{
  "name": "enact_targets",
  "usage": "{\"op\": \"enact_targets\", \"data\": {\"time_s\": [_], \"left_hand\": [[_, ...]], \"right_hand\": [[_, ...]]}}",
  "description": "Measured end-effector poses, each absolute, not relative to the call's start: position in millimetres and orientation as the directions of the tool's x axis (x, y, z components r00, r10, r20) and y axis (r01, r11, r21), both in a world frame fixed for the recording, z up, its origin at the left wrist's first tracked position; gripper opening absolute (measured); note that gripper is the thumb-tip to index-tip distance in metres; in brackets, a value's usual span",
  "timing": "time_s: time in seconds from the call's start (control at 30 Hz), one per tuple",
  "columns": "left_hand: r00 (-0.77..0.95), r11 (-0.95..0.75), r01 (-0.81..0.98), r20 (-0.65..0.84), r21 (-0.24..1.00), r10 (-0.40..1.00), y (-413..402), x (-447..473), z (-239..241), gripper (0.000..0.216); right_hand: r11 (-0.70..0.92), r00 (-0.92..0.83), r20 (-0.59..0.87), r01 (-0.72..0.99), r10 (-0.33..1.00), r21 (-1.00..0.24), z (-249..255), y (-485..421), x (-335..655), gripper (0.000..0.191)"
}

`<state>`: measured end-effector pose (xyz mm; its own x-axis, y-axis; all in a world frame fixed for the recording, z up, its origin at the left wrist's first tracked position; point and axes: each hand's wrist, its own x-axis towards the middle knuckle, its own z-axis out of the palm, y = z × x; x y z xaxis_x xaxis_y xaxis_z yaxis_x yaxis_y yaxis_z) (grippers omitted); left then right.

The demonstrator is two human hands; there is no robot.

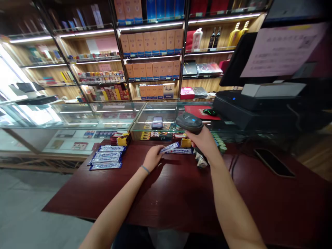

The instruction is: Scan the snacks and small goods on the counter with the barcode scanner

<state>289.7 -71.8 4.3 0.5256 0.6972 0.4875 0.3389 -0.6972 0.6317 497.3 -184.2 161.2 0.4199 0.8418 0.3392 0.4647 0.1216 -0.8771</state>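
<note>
My left hand (153,158) is closed on one end of a slim blue-and-white packet (169,147), lifted a little off the dark red table. Just behind it, a similar blue-and-white packet (183,151) lies flat on the tabletop. In my right hand (203,140) is a black handheld barcode scanner (189,121), its head pointing left above the packets. On the left of the table, several more of these packets (107,157) are spread in an overlapping pile. Small white-wrapped items (201,162) sit below my right hand, partly hidden by my wrist.
The dark red table (155,197) meets a glass display counter (140,114). Yellow-and-red packs (121,139) and green-capped items (220,143) line its back edge. A phone (275,162) lies at right, near black cables (234,162). A monitor (238,62) stands behind the right side.
</note>
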Motion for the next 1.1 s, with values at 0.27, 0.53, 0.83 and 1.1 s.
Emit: {"op": "enact_targets", "data": {"time_s": [0.27, 0.53, 0.83, 1.1], "left_hand": [[0.735, -0.880, 0.392, 0.483, 0.269, 0.476, -90.4, 354.6, -9.4, 0.020], [0.719, -0.888, 0.402, 0.523, 0.223, 0.457, -83.6, 376.3, -29.1, 0.026], [0.687, -0.884, 0.403, 0.560, 0.236, 0.462, -86.9, 370.3, -22.0, 0.027], [0.641, -0.829, 0.524, 0.550, 0.197, 0.535, -73.8, 275.8, 5.9, 0.032]], "right_hand": [[0.150, 0.486, 0.321, 0.359, 0.813, -0.921, 170.3, -196.6, 520.1, 0.017], [0.160, 0.531, 0.309, 0.309, 0.789, -0.938, 176.0, -208.0, 535.7, 0.021], [0.141, 0.555, 0.315, 0.333, 0.770, -0.932, 175.2, -204.6, 534.4, 0.022], [0.117, 0.451, 0.306, 0.399, 0.839, -0.910, 170.2, -194.6, 508.4, 0.021]]}}
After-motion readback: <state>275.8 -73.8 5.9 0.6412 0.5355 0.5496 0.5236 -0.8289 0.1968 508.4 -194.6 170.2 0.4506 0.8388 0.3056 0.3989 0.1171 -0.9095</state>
